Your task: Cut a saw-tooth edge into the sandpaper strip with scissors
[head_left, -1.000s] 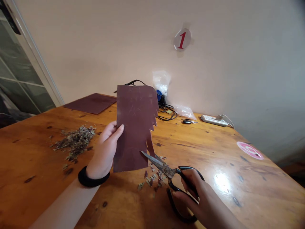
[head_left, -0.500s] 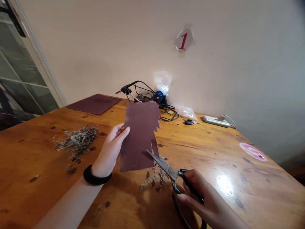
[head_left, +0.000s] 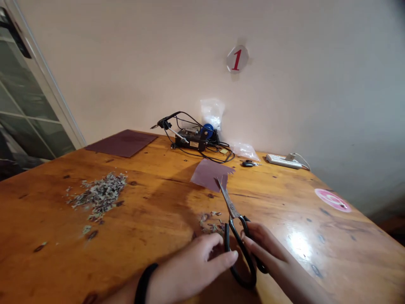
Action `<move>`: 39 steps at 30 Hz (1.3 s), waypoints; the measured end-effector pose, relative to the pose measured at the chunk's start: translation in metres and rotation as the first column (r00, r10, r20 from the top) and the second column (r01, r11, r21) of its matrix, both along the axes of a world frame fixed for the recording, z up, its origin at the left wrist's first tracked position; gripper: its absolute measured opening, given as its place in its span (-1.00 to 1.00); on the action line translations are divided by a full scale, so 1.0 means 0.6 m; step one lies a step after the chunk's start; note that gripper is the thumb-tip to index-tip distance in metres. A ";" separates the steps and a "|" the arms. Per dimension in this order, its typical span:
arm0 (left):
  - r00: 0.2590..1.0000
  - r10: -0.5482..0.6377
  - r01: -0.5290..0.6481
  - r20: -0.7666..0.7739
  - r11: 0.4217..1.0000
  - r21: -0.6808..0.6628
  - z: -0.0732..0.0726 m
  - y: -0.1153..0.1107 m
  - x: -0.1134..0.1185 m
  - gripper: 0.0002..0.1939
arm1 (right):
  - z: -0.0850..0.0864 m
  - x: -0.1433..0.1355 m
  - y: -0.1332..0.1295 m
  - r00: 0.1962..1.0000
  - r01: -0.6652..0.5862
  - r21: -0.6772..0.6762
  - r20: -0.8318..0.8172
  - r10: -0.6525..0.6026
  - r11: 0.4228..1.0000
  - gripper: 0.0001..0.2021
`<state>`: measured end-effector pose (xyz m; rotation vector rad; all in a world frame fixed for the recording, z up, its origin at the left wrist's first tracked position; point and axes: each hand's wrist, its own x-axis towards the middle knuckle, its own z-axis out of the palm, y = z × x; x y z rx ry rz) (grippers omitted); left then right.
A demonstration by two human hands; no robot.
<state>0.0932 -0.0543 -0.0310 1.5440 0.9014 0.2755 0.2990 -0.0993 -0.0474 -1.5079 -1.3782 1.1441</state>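
Right hand gripping the metal-bladed scissors (head_left: 232, 210), right hand (head_left: 268, 249) firm, left hand (head_left: 196, 261) parted at their looped handle (contact unclear), jagged maroon sheet (head_left: 206, 174) behind their tip!

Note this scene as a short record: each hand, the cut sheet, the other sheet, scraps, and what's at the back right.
Right hand: holding scissors
Left hand: open beside the scissors; contact unclear
Cut sheet: in neither hand, jagged along its right
Other sheet: flat, far left
Scraps: pile at left, smaller scatter near scissors
Back right: power strip
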 end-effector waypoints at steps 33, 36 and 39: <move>0.963 0.268 -0.247 0.028 0.836 0.490 0.001 0.039 -0.029 -0.74 | -0.010 0.002 0.000 0.915 -0.098 -0.312 -0.402 -0.038 0.945 -0.45; 0.871 0.434 -0.060 -0.228 0.556 0.829 -0.011 0.079 -0.043 -0.70 | -0.017 0.010 0.002 0.892 -0.089 -0.335 -0.447 -0.075 0.938 -0.48; 0.769 0.485 0.180 -0.417 0.462 0.869 -0.017 0.108 -0.039 -0.65 | -0.026 0.015 0.004 0.866 -0.085 -0.371 -0.486 -0.115 0.925 -0.55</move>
